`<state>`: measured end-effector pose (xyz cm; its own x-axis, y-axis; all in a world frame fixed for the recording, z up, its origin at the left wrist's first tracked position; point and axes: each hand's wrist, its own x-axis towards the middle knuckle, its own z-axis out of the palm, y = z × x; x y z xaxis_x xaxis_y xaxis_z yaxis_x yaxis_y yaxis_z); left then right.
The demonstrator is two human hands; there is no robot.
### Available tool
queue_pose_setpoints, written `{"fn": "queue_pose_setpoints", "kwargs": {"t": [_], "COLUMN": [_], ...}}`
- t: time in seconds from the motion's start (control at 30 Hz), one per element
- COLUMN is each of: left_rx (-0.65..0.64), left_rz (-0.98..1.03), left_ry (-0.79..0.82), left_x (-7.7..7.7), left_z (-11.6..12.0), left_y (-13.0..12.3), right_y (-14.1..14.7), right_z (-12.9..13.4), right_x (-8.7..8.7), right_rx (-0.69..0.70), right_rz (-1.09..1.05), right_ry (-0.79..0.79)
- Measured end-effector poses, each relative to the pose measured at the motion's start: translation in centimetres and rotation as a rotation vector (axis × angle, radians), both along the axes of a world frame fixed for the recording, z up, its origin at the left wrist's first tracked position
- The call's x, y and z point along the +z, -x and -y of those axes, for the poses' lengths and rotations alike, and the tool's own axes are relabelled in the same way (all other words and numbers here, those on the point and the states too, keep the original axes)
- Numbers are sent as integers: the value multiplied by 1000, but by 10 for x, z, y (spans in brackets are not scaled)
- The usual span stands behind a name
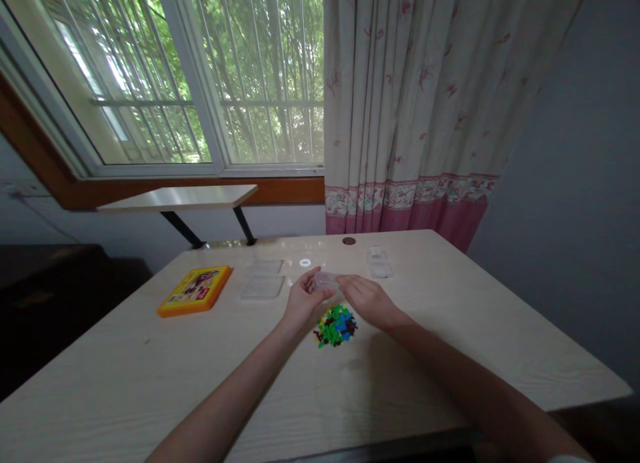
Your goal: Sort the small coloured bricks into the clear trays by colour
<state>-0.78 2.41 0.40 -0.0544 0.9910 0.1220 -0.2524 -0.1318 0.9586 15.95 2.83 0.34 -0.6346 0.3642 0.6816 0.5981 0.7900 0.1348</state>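
Between my two hands is a small clear plastic box (326, 281), held just above the table's middle. My left hand (304, 296) grips its left side, thumb in front and fingers behind. On the right side, my right hand (364, 296) has its fingers pressed together at the box's edge. Whether anything lies inside the box cannot be made out. Just below the hands, a pile of small green, blue, yellow and dark brown pieces (335, 326) lies on the pale wooden table (280, 403).
A yellow-orange box (195, 291) with a printed top lies at the left. Beside it are two flat clear trays (263, 287). Small clear containers (381, 270) sit behind my right hand. A raised shelf (185, 196) stands at the back left, and a curtain (405, 116) hangs behind the table.
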Motion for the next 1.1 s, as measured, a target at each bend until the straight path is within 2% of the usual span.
{"fn": "queue_pose_setpoints", "kwargs": {"t": [0.2,0.3,0.37,0.57,0.7,0.8,0.87,0.97,1.1], "left_rx": [-69,-148,-238,-523,-582,-621,-651,-629,-554], "left_rz": [-47,-65,-50,71,105,80,71,64,19], "left_ry": [-37,-89,-138,-192,-231,-221,-199,-202,-128], "left_x": [-3,-4,-4,-5,-3,0,1,-1,-5], "left_z": [0,3,5,11,15,17,17,16,13], "left_y": [1,1,3,9,12,13,14,16,17], "right_y": [-6,-12,-17,-27,-29,-28,-27,-28,-41], "right_z": [-7,-11,-15,-30,-32,-30,-29,-31,-40], "right_x": [-4,1,4,5,0,-6,-10,-12,-10], "right_rx": [-58,-76,-65,43,160,221,257,286,138], "right_rz": [-138,-329,-537,-1162,-1314,-1306,-1283,-1280,-1195], "right_ry": [61,188,357,1005,1408,1602,1669,1692,1549]}}
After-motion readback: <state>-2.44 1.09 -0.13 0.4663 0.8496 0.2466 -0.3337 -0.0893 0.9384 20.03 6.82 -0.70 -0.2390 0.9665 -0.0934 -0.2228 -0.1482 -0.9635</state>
